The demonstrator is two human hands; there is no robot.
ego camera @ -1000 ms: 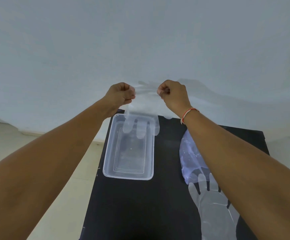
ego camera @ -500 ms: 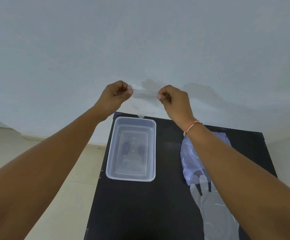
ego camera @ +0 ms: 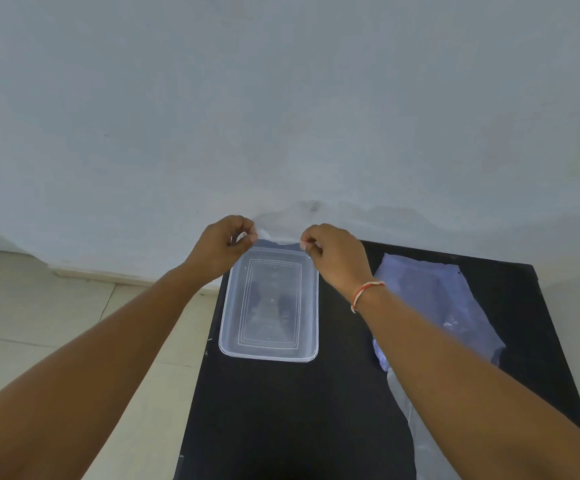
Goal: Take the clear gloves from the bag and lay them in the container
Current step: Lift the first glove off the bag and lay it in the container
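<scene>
A clear plastic container [ego camera: 228, 317] lies on the black table, long side running away from me. One clear glove [ego camera: 274, 233] is held by its cuff over the container's far end, and its fingers lie down inside the container. My left hand [ego camera: 224, 249] pinches the cuff's left corner and my right hand [ego camera: 337, 252] pinches the right corner. To the right lies the clear, bluish bag [ego camera: 437, 299], partly hidden by my right forearm. A second clear glove [ego camera: 427, 438] lies flat on the table near its front edge.
The black table [ego camera: 281, 410] stands against a pale wall [ego camera: 281, 116]. A tiled floor [ego camera: 56, 323] shows to the left of the table's edge.
The glove hung above the container with its fingers dangling over the far end. Both hands have come down and its fingers now lie inside the container. The view shifted, showing more of the bag.
</scene>
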